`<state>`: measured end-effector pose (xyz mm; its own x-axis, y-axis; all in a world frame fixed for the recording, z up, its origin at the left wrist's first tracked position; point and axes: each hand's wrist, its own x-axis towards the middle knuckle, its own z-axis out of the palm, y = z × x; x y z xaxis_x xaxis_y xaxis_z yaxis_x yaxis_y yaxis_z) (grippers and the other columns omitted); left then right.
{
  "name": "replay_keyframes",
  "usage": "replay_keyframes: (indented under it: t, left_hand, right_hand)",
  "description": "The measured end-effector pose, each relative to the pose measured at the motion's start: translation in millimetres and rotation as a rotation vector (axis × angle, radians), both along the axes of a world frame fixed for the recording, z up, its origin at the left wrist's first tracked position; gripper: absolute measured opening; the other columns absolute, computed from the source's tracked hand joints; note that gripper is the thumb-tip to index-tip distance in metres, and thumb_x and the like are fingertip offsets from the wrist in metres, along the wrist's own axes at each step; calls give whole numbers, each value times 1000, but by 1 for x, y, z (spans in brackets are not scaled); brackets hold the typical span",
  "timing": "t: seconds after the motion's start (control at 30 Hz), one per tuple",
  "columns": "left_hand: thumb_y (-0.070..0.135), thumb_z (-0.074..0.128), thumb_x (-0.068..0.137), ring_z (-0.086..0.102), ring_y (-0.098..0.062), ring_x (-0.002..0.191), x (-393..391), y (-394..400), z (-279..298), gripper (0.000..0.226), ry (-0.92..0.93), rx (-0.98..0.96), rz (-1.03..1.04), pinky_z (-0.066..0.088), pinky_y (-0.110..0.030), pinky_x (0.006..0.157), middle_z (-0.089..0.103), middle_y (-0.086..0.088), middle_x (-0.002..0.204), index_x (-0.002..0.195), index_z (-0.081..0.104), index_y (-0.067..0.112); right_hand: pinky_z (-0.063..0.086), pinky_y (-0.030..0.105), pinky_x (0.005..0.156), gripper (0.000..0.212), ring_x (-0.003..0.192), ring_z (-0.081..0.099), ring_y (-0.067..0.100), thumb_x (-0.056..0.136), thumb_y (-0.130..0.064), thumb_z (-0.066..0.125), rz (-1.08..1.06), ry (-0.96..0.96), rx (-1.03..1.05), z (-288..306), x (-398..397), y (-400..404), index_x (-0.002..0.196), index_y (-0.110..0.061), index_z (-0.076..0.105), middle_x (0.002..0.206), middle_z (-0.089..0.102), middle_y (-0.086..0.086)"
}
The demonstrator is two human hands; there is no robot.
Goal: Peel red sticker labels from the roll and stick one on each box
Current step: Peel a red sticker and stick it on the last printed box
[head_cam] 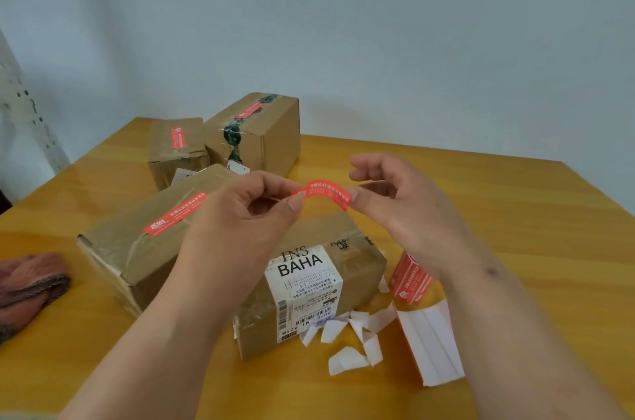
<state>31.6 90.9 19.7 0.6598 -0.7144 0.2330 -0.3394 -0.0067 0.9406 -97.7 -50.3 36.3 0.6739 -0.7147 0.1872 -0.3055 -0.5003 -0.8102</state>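
Both hands, left (240, 210) and right (395, 203), pinch a red sticker (323, 192) above the "INS BAHA" box (309, 282).

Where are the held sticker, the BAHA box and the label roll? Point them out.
sticker (323, 193): head view, middle of the red strip.
BAHA box (360, 268): head view, bare cardboard side.
label roll (409, 278): head view, red printed face.
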Motion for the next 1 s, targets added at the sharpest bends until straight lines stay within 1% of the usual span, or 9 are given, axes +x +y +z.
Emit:
replay_keyframes:
  t: [0.07,0.17,0.27,0.43,0.57,0.7,0.83,0.9,1.0]
  left_hand:
    - [31,69,84,64,-5,67,-1,1,1,5,43,-9,-11,49,-10,56,71,7,76,81,72,28]
    - [26,70,84,65,-14,70,1,3,-3,6,69,-11,5,51,-21,59,71,4,74,79,72,27]
    - [22,71,84,67,-28,76,3,4,-8,9,103,-12,53,55,-41,65,72,0,74,77,74,28]
    - [21,73,82,67,-36,80,1,7,-11,12,148,-32,105,56,-51,70,72,-4,73,77,75,31]
    - [21,75,80,69,-24,81,3,6,-18,10,183,-4,140,59,-48,77,74,2,75,77,77,30]
    - [22,75,81,70,-18,73,4,6,-22,8,157,55,180,61,-44,72,74,5,72,79,76,30]
    - [32,71,85,65,5,70,4,6,-23,36,-80,229,182,49,-17,47,71,16,70,120,64,36]
    - [33,69,87,63,4,64,4,7,-22,48,-179,322,172,44,-10,42,70,15,71,132,53,38]
    - [33,65,89,60,5,63,5,5,-22,18,-264,409,175,46,-7,43,66,18,75,106,65,37]
  right_hand:
    - [47,26,86,25,94,61,-4,84,-34,62,55,-73,89,0,-3,4,110,-36,62,100,66,-18]
    - [46,35,89,29,93,65,7,78,-39,49,106,-165,201,-4,-8,8,99,-31,68,96,71,-9]
    - [48,18,79,40,85,63,1,73,-64,62,129,-112,116,-9,-8,17,96,-31,67,89,69,-11]
    - [53,21,67,45,73,62,6,62,-58,69,94,-92,83,-13,-6,25,96,-28,67,75,64,-12]
    - [42,8,56,8,62,54,-5,82,-35,69,24,-54,-9,-18,-3,25,83,-27,69,66,61,-14]
    - [41,6,54,10,60,54,1,88,-30,65,-51,-39,-5,-22,2,21,80,-28,70,68,64,-8]
    - [42,7,54,9,64,56,-1,91,-30,60,-65,-4,-2,-27,10,18,85,-30,67,71,63,-11]
    - [41,5,56,9,68,56,-4,94,-28,56,-55,38,-28,-30,15,17,89,-30,64,76,62,-16]
    - [39,11,55,8,75,56,0,95,-27,53,-35,125,-85,-36,22,15,102,-32,53,86,60,-14]
